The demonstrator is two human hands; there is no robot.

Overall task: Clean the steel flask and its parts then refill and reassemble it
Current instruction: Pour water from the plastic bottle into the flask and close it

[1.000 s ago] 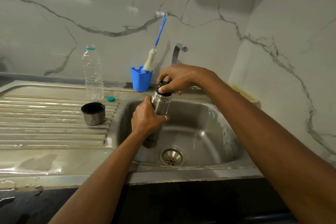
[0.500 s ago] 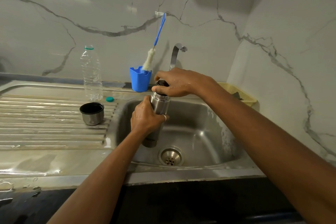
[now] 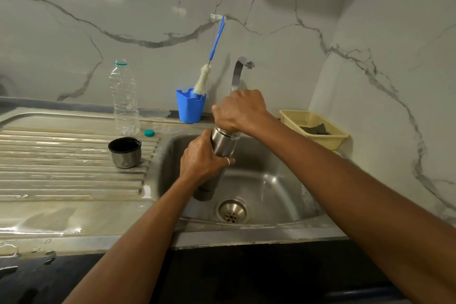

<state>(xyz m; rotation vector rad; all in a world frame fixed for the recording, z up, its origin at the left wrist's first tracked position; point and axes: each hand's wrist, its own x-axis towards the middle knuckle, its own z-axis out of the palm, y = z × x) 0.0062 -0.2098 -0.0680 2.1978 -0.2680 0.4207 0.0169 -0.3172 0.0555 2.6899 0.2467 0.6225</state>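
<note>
The flask [image 3: 222,148] is held up over the sink [image 3: 271,180], tilted a bit. The left hand [image 3: 201,160] has its fingers [image 3: 227,161] wrapped round the flask's middle. The right hand [image 3: 240,111] has its fingers curled down over the top, hiding whatever part sits there. It looks like the top is being twisted.

Both hands look wet, so the smooth steel could slip. Then the flask would drop and bang into the sink. If there is water inside, the tilt could spill it. If the top part goes on crooked, it may leak later.

The cup [image 3: 125,152] sits mouth up on the surface [image 3: 61,168] to the left, well apart.
</note>
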